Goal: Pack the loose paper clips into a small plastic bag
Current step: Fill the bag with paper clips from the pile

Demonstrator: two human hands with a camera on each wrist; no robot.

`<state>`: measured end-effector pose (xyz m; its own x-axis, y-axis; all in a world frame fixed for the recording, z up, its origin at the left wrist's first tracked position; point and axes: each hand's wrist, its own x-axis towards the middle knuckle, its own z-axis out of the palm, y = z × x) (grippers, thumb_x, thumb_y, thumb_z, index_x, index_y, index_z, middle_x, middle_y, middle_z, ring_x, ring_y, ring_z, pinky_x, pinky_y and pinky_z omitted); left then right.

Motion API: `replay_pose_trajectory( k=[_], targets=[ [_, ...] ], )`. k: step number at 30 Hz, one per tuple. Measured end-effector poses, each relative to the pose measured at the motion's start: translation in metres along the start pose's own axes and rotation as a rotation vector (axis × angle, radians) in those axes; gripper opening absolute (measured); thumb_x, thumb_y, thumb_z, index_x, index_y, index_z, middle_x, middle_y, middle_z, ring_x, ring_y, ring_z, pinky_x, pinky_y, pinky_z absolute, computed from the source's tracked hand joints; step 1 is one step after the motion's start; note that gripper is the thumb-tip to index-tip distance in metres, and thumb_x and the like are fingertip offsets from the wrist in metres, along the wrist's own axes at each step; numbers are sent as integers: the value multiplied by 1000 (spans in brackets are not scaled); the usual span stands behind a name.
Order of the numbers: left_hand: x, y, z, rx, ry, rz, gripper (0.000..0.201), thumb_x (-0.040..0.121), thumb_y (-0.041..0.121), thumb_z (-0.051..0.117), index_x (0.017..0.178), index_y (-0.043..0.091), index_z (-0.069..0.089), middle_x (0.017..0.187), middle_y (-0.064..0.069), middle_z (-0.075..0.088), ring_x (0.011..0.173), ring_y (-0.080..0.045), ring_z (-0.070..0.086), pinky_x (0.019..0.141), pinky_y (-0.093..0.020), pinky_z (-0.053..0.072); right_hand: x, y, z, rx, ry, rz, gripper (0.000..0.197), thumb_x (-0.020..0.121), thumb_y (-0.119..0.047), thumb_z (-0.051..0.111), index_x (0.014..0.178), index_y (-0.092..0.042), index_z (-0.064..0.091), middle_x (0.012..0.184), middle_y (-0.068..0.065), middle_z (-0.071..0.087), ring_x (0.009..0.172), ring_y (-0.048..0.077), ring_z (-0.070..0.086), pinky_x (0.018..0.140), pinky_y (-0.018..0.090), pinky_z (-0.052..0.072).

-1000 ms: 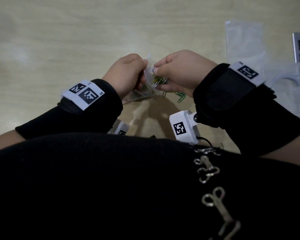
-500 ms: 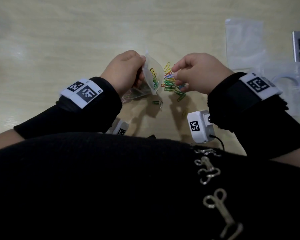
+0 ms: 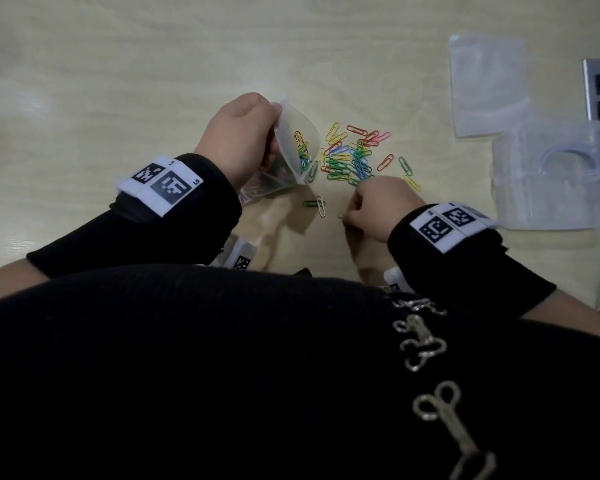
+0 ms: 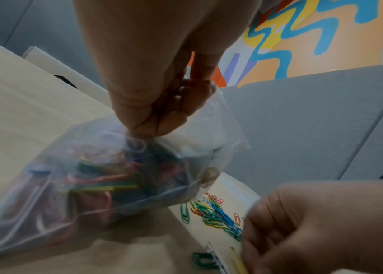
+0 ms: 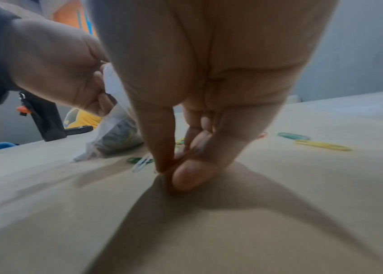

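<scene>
The pale wooden table [image 3: 153, 64] ran under both my arms, and the heap of loose paper clips [image 3: 352, 157] lay in its middle. Just left of the heap, my left hand [image 3: 238, 136] pinched the rim of the small plastic bag [image 3: 297, 143], mouth turned toward the clips. From my head I saw only a few clips through its wall; the left wrist view showed the bag [image 4: 87, 183] sagging, well filled with coloured clips. On the near side of the heap my right hand [image 3: 378, 206] was down at the table, fingers curled. The right wrist view showed thumb and forefinger [image 5: 160, 144] closed tip to tip at the surface, with something thin and reddish between them, too blurred to name. A green clip [image 3: 309, 203] and a white clip [image 3: 321, 206] lay between that hand and the bag. Far right of the heap lay a spare flat bag [image 3: 489, 81] and a clear plastic box [image 3: 555, 174].
</scene>
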<state>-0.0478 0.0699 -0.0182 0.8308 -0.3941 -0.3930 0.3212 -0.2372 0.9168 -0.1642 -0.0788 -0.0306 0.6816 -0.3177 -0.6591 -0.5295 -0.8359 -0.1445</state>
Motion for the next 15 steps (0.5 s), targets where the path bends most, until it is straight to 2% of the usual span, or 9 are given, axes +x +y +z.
replay_pose_trajectory(
  k=[2, 4, 6, 8, 10, 15],
  targets=[
    [0, 2, -1, 1, 39, 28, 29, 86, 22, 51, 59, 19, 41, 48, 2, 42, 43, -15, 35, 49, -26, 30, 3, -10, 1, 25, 88, -106, 16, 86, -24, 59, 94, -13, 68, 98, 8, 67, 95, 28, 61, 73, 26, 41],
    [-1, 5, -3, 14, 79, 44, 26, 80, 28, 52, 59, 21, 40, 56, -3, 38, 49, -17, 34, 53, -30, 29, 3, -20, 4, 7, 119, -263, 17, 87, -25, 58, 101, -18, 63, 105, 5, 62, 100, 27, 59, 77, 30, 46],
    [-2, 7, -5, 13, 104, 50, 25, 78, 31, 52, 59, 22, 39, 59, -5, 35, 53, -18, 32, 56, -32, 28, 2, -27, 11, -105, 111, -454, 23, 89, -21, 55, 112, -21, 58, 114, 4, 54, 104, 27, 56, 81, 37, 50],
    [-1, 7, -8, 18, 108, 55, 24, 77, 32, 52, 59, 22, 39, 59, -5, 35, 54, -19, 32, 58, -33, 27, 3, -28, 17, -232, 76, -596, 29, 93, -18, 50, 120, -23, 57, 118, 2, 51, 108, 27, 53, 80, 37, 50],
    [0, 7, -9, 25, 104, 55, 24, 77, 33, 52, 59, 22, 40, 59, -5, 35, 53, -19, 32, 57, -33, 27, 5, -25, 16, -276, 93, -616, 29, 95, -21, 46, 122, -23, 56, 119, 3, 50, 110, 28, 51, 81, 38, 49],
    [1, 4, -9, 30, 91, 43, 24, 77, 34, 52, 58, 22, 41, 59, -4, 37, 53, -18, 33, 58, -32, 28, 18, -1, -2, -138, 204, -483, 27, 89, -15, 48, 112, -20, 63, 117, 5, 53, 112, 28, 52, 88, 38, 48]
  ],
)
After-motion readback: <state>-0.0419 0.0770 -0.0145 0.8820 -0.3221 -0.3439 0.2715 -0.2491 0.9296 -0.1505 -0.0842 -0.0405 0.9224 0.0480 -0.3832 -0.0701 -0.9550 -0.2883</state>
